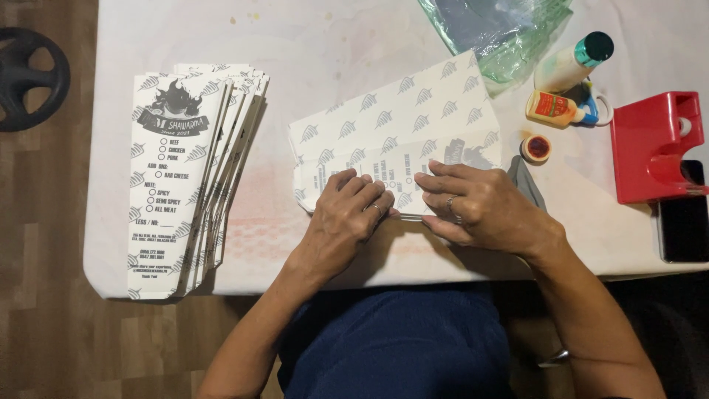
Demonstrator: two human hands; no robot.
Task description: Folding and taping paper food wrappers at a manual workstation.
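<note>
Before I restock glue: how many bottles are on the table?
2. A pale bottle with a teal cap lies at the far right, by the plastic bag; a small orange-labelled bottle lies just below it, beside the red dispenser. Others may be hidden.

Both my hands pressing a printed paper sheet flat on the white table.

My left hand (pixel 351 210) lies palm down on the near edge of the folded printed sheet (pixel 399 133), fingers bent, and my right hand (pixel 473 203) rests just beside it, fingertips nearly meeting the left. A stack of finished printed sleeves (pixel 188 177) lies well apart to the left on the table (pixel 310 44). To the right stand a red tape dispenser (pixel 653 144), two glue bottles (pixel 565 89), a small round lid (pixel 536 148) and a dark phone (pixel 683 222); a green plastic bag (pixel 502 29) sits at the far edge.
</note>
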